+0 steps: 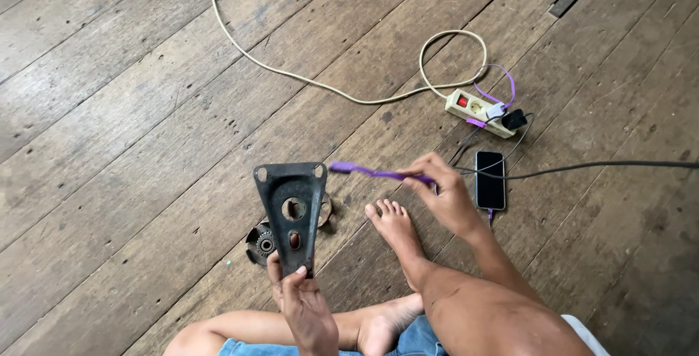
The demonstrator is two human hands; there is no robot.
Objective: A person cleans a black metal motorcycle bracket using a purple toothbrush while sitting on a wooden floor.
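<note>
A dark metal bracket with holes is held upright over the wooden floor, its narrow lower end clamped between the thumb and fingers of the left hand. A purple toothbrush is pinched by its handle in the closed fingertips of the right hand, its head pointing toward the bracket's top corner. A toothed metal gear lies on the floor just behind the bracket, with a phone and power strip nearby.

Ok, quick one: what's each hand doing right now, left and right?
Left hand: closed on the narrow end of a dark, triangular metal plate with holes, held upright.
Right hand: fingers pinching a purple toothbrush by its handle.
</note>
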